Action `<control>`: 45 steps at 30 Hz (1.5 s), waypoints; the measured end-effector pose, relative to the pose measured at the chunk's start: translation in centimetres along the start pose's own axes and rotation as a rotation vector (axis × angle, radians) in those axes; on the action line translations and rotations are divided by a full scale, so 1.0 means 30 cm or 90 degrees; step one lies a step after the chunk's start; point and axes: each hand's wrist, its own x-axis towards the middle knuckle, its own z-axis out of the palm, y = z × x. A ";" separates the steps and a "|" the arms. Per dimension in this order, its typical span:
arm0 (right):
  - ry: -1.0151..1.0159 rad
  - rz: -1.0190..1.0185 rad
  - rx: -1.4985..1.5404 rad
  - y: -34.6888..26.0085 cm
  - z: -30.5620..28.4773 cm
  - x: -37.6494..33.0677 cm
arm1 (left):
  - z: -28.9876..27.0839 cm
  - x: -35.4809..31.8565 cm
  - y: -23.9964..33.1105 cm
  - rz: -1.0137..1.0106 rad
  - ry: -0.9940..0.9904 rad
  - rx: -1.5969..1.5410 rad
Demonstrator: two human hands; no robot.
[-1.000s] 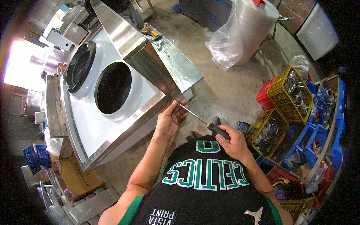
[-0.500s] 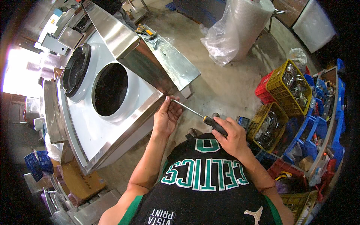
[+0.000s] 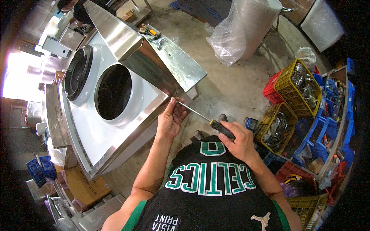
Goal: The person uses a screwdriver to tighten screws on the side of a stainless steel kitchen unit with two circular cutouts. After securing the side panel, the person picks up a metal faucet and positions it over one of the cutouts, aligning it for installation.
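My right hand (image 3: 239,140) is closed around the black and yellow handle of a screwdriver (image 3: 198,114). Its thin metal shaft slants up and left to my left hand (image 3: 172,117). There the thumb and fingers are curled together at the tip; whatever they pinch is too small to make out. Both hands are just off the near corner of a large white unit (image 3: 148,92) with metal edging and two big round openings. At that corner a tall, box-shaped stainless steel panel (image 3: 148,61) rises from the unit, just beyond my left fingertips.
A metal ledge (image 3: 185,67) beyond the panel carries tools with yellow parts (image 3: 149,30). Bubble wrap (image 3: 250,30) stands farther back. To the right are yellow crates (image 3: 304,86) of metal parts and blue bins (image 3: 322,134). A cardboard box (image 3: 86,188) lies lower left; another person (image 3: 83,11) is at upper left.
My hands and the screwdriver keep almost the same place at the corner. At upper left, the other person has leaned over to the left, behind the steel panel.
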 end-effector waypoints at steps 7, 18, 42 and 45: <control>-0.013 -0.023 0.052 0.001 0.018 0.000 | 0.009 -0.007 0.004 0.005 0.025 0.026; -0.008 0.034 -0.019 -0.045 0.050 -0.018 | 0.079 -0.025 -0.008 0.052 -0.007 0.076; -0.027 0.084 0.147 -0.081 0.118 -0.034 | 0.046 -0.011 0.011 0.006 0.038 0.120; -0.221 0.583 0.916 -0.052 0.091 -0.026 | 0.045 -0.047 0.008 -0.036 -0.040 0.148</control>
